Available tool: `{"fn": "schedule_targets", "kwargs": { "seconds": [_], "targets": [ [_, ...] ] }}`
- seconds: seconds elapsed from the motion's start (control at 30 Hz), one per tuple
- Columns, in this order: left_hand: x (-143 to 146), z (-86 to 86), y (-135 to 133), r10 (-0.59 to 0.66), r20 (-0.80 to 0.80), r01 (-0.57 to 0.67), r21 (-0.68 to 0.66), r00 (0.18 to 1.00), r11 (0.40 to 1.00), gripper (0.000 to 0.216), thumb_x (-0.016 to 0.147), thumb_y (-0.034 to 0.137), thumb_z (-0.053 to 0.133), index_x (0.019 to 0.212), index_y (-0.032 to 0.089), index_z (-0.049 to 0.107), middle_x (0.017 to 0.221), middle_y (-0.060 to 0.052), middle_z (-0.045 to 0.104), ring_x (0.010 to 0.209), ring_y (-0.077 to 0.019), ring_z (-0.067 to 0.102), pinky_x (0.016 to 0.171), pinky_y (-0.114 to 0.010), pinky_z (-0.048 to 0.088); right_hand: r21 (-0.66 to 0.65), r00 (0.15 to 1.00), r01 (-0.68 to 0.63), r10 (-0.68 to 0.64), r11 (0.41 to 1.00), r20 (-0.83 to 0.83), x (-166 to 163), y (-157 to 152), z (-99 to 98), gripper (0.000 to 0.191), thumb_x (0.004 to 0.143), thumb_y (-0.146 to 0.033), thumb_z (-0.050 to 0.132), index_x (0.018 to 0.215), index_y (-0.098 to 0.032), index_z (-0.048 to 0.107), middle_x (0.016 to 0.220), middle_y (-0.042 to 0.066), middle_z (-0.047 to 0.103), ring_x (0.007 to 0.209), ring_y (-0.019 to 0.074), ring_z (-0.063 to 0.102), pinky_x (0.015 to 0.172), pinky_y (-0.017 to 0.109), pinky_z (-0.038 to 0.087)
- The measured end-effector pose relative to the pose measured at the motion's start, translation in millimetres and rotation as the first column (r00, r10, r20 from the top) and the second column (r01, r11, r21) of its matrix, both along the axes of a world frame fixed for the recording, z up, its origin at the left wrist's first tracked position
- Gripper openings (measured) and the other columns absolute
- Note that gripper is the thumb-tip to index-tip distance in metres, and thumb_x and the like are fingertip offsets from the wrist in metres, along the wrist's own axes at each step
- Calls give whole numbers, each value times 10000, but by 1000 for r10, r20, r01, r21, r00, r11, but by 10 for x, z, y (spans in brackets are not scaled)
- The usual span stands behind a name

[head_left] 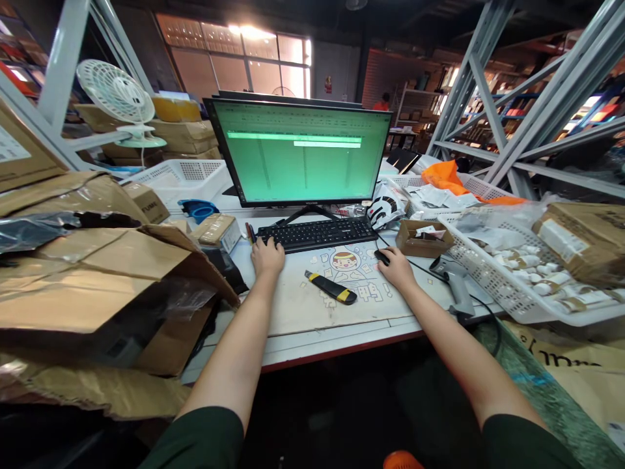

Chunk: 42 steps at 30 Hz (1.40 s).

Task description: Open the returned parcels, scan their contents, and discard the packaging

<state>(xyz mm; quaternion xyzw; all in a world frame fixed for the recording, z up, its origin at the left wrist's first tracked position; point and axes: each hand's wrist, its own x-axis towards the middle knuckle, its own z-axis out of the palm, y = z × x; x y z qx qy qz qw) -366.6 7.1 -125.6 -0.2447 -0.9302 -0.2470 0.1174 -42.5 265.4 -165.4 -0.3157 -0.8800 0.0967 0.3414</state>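
My left hand [267,255] rests on the left end of a black keyboard [317,235], its fingers spread over the keys. My right hand [398,268] is wrapped over a black computer mouse [381,257], which is partly hidden under the palm. Between my two hands, a black and yellow utility knife [332,288] lies on a pale desk mat [303,306] printed with a cartoon figure. Behind the keyboard stands a monitor [303,156] showing a green-tinted screen with a pale table or list, too small to read.
Opened cardboard boxes [73,273] crowd the left side, below a small fan [117,91]. To the right are a barcode scanner [456,286], a small brown box [424,240] and a white plastic basket [512,296] of small packages. Grey metal frames rise on both sides.
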Motion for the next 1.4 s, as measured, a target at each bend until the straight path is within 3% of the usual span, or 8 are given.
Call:
{"fn": "schedule_targets", "kwargs": {
  "seconds": [0.7, 0.9, 1.03, 1.17, 1.4],
  "targets": [
    [21, 27, -5, 3, 17, -3, -6, 1000, 1000, 556, 1065, 321, 448, 1534, 83, 629, 1643, -272, 458, 1488, -443, 472, 1216, -573, 447, -4, 1000, 7, -7, 1000, -10, -33, 33, -19, 431, 908, -286, 609, 1264, -145, 807, 1358, 184, 684, 1193, 354, 671, 1126, 515, 552],
    [24, 35, -1, -5, 21, 5, 0, 1000, 1000, 551, 1069, 313, 440, 1530, 78, 630, 1642, -277, 453, 1508, -442, 454, 1228, -569, 434, 7, 997, 69, -69, 998, -29, -2, 29, -14, 483, 902, -308, 609, 1339, -184, 773, 1382, 170, 675, 1219, 356, 656, 1113, 509, 559],
    [32, 25, -7, 12, 21, -12, 0, 1000, 1000, 536, 1069, 309, 437, 1504, 76, 646, 1630, -281, 464, 1496, -431, 472, 1218, -558, 442, 1, 998, 53, -52, 999, -21, 19, -12, -10, 451, 876, -328, 602, 1249, -175, 805, 1329, 178, 697, 1180, 363, 673, 1090, 521, 570],
    [15, -11, -15, 22, 22, -22, -6, 1000, 1000, 489, 1071, 329, 470, 1468, 135, 678, 1635, -240, 491, 1485, -390, 494, 1208, -511, 457, 44, 998, -35, 37, 998, -55, 25, 58, -85, 485, 897, -422, 583, 1249, -170, 801, 1351, 178, 689, 1226, 355, 670, 1133, 518, 548],
    [5, -30, -39, 24, 38, -24, 8, 999, 1000, 448, 1079, 326, 496, 1453, 162, 680, 1643, -220, 485, 1494, -369, 482, 1201, -489, 461, 72, 1000, -11, 11, 997, 5, 23, 252, -232, 494, 877, -488, 613, 1232, -206, 809, 1352, 154, 696, 1232, 343, 682, 1088, 508, 575]
  ]
}}
